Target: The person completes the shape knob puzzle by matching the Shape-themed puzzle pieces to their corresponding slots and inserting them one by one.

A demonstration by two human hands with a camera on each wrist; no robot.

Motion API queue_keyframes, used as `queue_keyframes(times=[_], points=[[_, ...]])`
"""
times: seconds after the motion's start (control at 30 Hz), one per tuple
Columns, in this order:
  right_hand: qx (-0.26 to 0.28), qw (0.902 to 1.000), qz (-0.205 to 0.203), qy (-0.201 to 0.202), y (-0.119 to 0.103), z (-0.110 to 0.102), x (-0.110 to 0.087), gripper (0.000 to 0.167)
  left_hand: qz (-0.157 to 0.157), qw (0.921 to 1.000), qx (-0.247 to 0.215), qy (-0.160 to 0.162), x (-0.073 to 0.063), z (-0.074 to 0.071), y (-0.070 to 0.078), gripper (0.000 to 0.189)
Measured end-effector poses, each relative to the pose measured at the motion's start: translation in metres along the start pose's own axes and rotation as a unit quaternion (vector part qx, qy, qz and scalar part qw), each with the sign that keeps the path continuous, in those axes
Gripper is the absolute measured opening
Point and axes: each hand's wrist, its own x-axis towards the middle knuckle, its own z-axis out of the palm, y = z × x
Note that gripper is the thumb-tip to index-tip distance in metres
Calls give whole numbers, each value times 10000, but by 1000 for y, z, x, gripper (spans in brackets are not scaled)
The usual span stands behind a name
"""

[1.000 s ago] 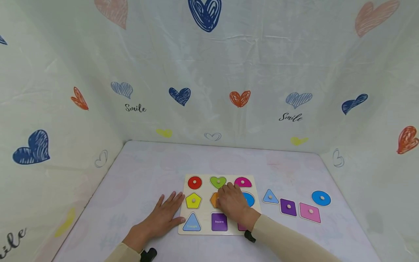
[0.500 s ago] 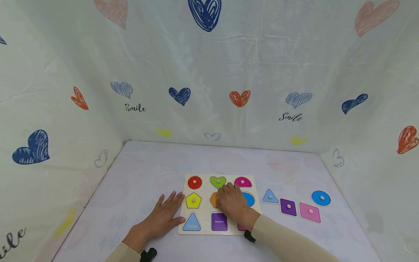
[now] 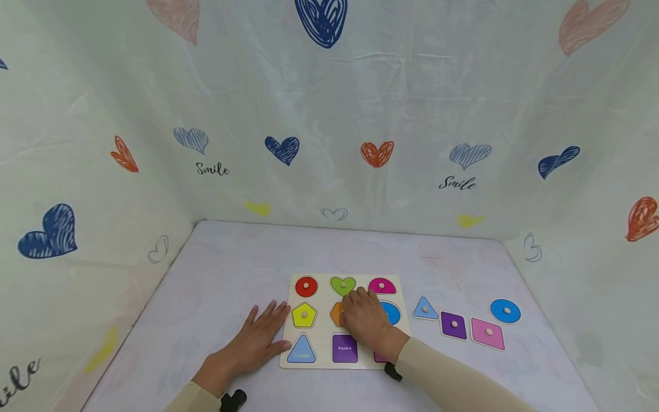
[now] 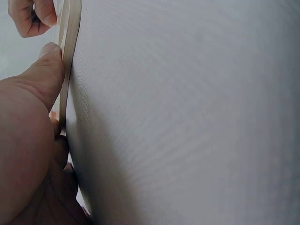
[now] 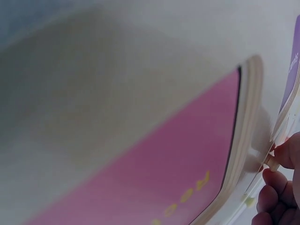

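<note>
A cream wooden shape puzzle board (image 3: 321,360) lies on the table. My right hand (image 3: 369,319) reaches over its middle, thumb and fingers pinching the small wooden knob (image 5: 272,162) of the orange hexagon piece (image 3: 337,314), which sits in the centre slot, partly covered by the hand. Along the board's left edge rests my left hand (image 3: 259,337), fingers spread and straight; its thumb (image 4: 44,72) touches the edge in the left wrist view. Knobbed pieces fill other slots: red circle (image 3: 306,287), green heart (image 3: 342,286), magenta semicircle (image 3: 382,286), yellow pentagon (image 3: 304,315).
Knobless slots show a blue triangle (image 3: 301,350), a purple square (image 3: 345,349) and a blue oval (image 3: 392,313). Right of the board lie a loose triangle (image 3: 425,309), purple square (image 3: 453,325), pink parallelogram (image 3: 487,334) and blue oval (image 3: 505,312). A heart-printed curtain (image 3: 329,103) surrounds the table.
</note>
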Motion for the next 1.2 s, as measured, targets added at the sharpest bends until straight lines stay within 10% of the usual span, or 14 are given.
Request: queue_keyframes(times=[1.2], points=[[-115,9999,-47,0,1,1,-1,32,15,9998,-199,-21,-2,-4,3,88]])
